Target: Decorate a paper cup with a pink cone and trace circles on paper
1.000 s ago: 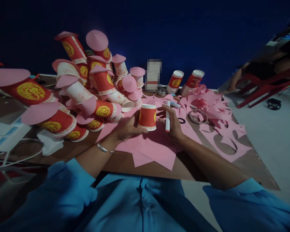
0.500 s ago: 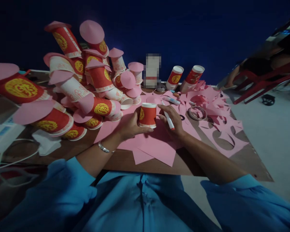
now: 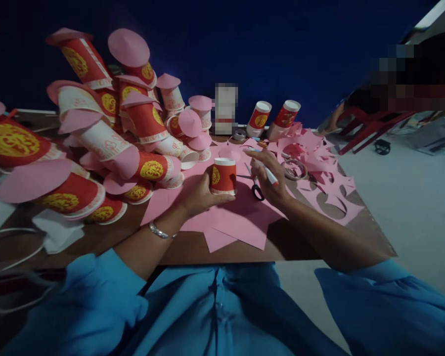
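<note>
My left hand (image 3: 200,195) is wrapped round a red paper cup (image 3: 223,177) with a yellow emblem and a white rim, held over pink paper sheets (image 3: 241,232). To its right, my right hand (image 3: 270,178) holds a white marker (image 3: 270,176) with a red end. Black-handled scissors (image 3: 257,192) lie on the paper between the cup and my right hand, partly under the fingers. A shallow pink paper cone (image 3: 229,152) rests just behind the cup.
Many red and white cups with pink cone tops, such as this one (image 3: 144,118), are piled at the left. Two cup stacks (image 3: 259,119) stand at the back. Pink scraps (image 3: 311,148) and tape rolls (image 3: 295,169) lie right. A person sits far right.
The view has turned a little to the right. My right hand has shifted slightly away from the cup with the marker, and the scissors now show beside it. The left hand still holds the cup.
</note>
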`<move>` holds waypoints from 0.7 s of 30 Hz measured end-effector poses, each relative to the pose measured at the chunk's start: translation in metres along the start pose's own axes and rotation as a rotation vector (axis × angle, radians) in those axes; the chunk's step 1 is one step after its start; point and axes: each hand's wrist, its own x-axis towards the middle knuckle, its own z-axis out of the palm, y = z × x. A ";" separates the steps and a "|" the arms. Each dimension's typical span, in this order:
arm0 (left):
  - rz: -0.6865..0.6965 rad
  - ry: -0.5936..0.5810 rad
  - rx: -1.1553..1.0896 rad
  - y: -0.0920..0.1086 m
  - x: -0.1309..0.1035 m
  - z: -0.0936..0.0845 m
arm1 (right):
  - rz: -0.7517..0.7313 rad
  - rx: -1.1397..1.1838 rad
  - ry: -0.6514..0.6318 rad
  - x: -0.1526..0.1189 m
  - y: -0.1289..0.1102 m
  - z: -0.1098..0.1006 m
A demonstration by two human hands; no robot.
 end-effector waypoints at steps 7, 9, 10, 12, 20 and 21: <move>0.080 0.007 -0.061 -0.004 -0.001 0.007 | 0.153 0.297 0.238 0.002 -0.029 0.000; 0.101 0.018 -0.034 -0.006 -0.001 0.008 | 0.103 0.187 0.240 -0.004 -0.037 0.002; 0.103 0.016 -0.020 -0.007 -0.001 0.008 | 0.051 0.110 0.229 -0.006 -0.041 0.003; 0.091 -0.005 -0.012 -0.006 -0.001 0.007 | -0.082 -0.022 0.211 -0.011 -0.048 0.005; -0.022 -0.075 -0.126 0.005 -0.004 0.004 | -0.308 -0.046 0.129 -0.020 -0.056 0.008; -0.028 -0.084 -0.129 0.006 -0.004 0.005 | -0.326 -0.048 0.120 -0.020 -0.057 0.008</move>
